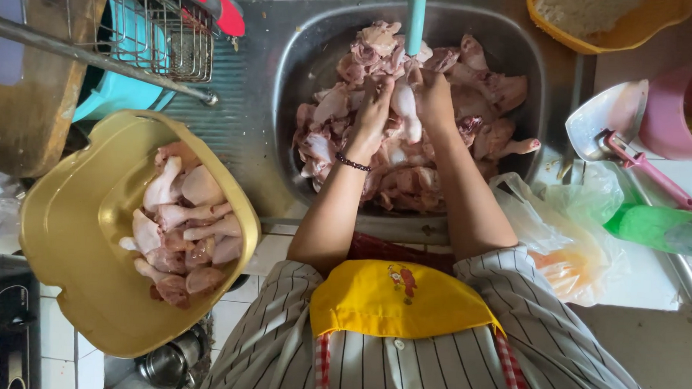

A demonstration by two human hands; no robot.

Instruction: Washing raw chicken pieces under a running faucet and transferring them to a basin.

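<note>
Both hands are over a steel sink (289,70) heaped with raw chicken pieces (408,174). My left hand (376,111), with a dark bead bracelet at the wrist, and my right hand (432,98) together grip one pale chicken drumstick (405,104) under a teal tap spout (416,17). To the left, a yellow plastic basin (69,231) holds several more chicken drumsticks (180,227).
A wire dish rack (164,27) and a teal container (123,91) sit at the back left. At the right lie a metal scoop with a pink handle (613,123), a pink tub (671,114), plastic bags (567,233) and a yellow bowl (605,23).
</note>
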